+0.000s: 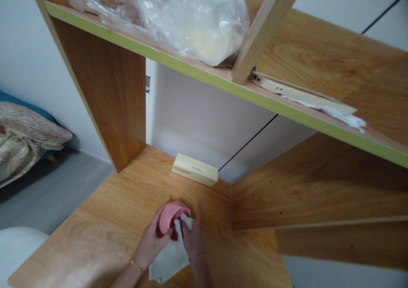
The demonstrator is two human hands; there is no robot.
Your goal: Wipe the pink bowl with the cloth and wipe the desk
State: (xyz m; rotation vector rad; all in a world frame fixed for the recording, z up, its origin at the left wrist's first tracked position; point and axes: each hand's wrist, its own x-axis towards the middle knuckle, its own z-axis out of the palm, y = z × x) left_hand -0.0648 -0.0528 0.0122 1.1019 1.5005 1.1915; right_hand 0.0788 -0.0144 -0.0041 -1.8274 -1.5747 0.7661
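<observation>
Indoors, wooden desk (108, 213) beneath pink container (167, 218); grey floor (76, 173).

The left hand (156, 236) curls round the left side of the pink bowl (168, 216), thumb (166, 237) at its opening; the right hand (194, 238) bends closed at the bowl's right, one finger (199, 213) straightened, forearms (129, 275) on its near side

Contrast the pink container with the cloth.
The pink container is pink, while the cloth is pale grey. The container has a rounded, firm-looking form; the cloth hangs limp. The left hand grips the container; the right hand holds the cloth. Both are hand-held.
</observation>
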